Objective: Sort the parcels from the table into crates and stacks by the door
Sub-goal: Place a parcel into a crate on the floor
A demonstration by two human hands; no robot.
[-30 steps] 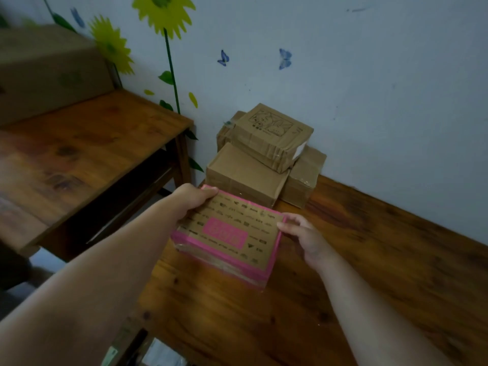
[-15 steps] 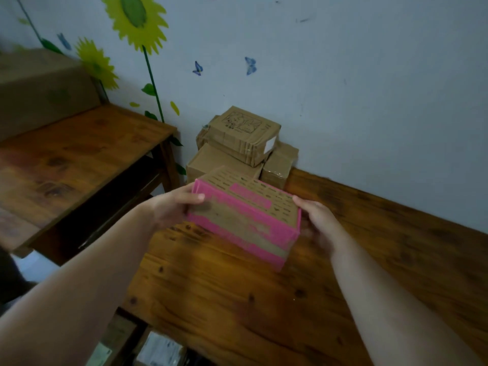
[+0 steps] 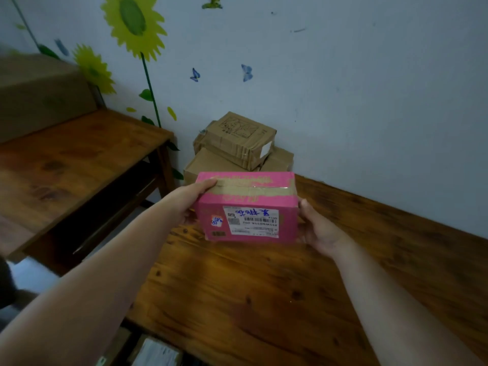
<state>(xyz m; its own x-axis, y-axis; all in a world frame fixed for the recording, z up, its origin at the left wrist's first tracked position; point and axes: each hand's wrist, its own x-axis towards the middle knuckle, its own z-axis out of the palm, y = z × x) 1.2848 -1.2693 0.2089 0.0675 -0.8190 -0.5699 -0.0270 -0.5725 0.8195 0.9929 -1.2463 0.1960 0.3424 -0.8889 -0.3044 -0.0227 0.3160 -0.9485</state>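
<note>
- Pink box [image 3: 247,207] sits mid-frame, above the table [image 3: 264,299].
- Left hand [image 3: 188,200] grips its left end.
- Right hand [image 3: 318,228] grips its right end.
- Brown boxes [image 3: 237,146] are stacked behind.

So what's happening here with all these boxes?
A person is holding a pink parcel between both hands, the left hand on one end and the right hand on the other, above a wooden table. Its white shipping label faces the camera. Behind it, a small pile of brown cardboard boxes sits against the wall. A second wooden table stands to the left.
</note>
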